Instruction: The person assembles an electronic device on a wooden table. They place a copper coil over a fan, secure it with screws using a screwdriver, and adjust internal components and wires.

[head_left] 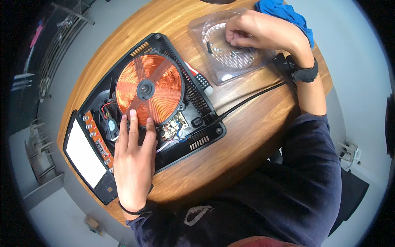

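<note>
An opened induction cooker (193, 162) lies on the wooden table, its black base showing the inside. The round copper coil (164, 96) sits in it, with a dark centre and brown strips across the windings. My left hand (135, 156) lies over the base with its fingers outstretched, fingertips at the coil's near edge. My right hand (251, 32) reaches into a clear plastic tray (225, 77) with its fingers curled in a pinch; whatever is between them is hidden. Small screws (235, 53) and a short black piece (209, 47) lie in the tray.
A black power cord (255, 96) runs from the cooker toward my right wrist. Beside the cooker lies a remote-like thing with black keys (202, 80). A blue cloth (288, 16) sits at the far right. The orange circuit board (98, 140) borders a white panel (84, 154).
</note>
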Demonstrator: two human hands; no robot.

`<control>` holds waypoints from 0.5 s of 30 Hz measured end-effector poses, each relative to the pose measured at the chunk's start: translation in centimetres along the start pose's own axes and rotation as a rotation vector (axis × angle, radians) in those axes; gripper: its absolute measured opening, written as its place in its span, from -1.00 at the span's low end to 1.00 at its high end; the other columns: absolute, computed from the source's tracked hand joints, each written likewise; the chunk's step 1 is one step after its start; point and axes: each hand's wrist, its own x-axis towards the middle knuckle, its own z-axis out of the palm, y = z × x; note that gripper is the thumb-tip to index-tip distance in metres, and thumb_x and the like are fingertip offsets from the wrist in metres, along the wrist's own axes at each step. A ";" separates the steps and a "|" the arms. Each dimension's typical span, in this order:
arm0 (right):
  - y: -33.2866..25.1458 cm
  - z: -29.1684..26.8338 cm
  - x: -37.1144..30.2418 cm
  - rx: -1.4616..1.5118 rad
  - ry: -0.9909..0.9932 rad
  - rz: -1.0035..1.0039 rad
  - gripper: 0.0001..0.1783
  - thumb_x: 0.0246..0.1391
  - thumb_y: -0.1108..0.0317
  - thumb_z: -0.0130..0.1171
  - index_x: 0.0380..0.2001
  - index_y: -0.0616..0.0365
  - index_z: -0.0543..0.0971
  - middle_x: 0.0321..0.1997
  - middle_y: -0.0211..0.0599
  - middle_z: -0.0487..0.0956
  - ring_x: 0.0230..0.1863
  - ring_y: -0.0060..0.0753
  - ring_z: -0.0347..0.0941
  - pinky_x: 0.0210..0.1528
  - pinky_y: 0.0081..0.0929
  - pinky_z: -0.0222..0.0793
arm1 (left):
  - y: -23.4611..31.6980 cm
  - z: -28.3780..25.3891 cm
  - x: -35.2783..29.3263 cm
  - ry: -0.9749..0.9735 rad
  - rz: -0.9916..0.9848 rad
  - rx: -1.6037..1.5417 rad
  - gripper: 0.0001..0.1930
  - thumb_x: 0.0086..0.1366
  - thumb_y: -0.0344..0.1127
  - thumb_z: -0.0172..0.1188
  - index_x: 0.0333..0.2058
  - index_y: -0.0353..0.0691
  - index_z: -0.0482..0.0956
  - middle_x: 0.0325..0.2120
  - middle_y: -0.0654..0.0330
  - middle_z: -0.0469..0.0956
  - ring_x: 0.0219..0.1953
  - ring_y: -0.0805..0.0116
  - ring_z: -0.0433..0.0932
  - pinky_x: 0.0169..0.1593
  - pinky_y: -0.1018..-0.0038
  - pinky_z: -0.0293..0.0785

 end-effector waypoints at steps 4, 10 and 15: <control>-0.9 0.0 -0.2 -0.028 0.064 -0.048 -0.78 0.36 0.36 0.42 -0.12 0.32 0.69 -0.22 -0.01 0.74 -0.19 0.04 0.69 -0.05 -0.19 0.62 | -0.1 0.2 0.1 0.009 0.015 -0.010 -0.55 0.52 -0.32 0.31 0.34 -0.10 0.62 0.50 -0.22 0.46 0.54 -0.24 0.45 0.41 0.02 0.58; -3.9 -0.3 0.5 -0.023 0.175 -0.238 -0.84 0.38 0.42 0.34 -0.12 0.32 0.67 -0.09 0.01 0.66 0.00 0.16 0.65 0.06 -0.08 0.59 | -0.8 -0.4 0.2 0.073 0.060 -0.104 -0.59 0.50 -0.29 0.36 0.28 -0.12 0.63 0.44 -0.23 0.53 0.49 -0.27 0.50 0.37 0.04 0.59; -8.7 0.6 1.4 0.037 0.210 -0.360 -0.84 0.34 0.43 0.35 -0.08 0.23 0.65 -0.09 -0.06 0.64 -0.02 0.18 0.63 0.02 -0.06 0.58 | -1.8 -1.5 0.1 0.164 0.119 -0.195 -0.60 0.48 -0.24 0.41 0.22 -0.23 0.69 0.37 -0.17 0.61 0.42 -0.24 0.57 0.37 0.03 0.60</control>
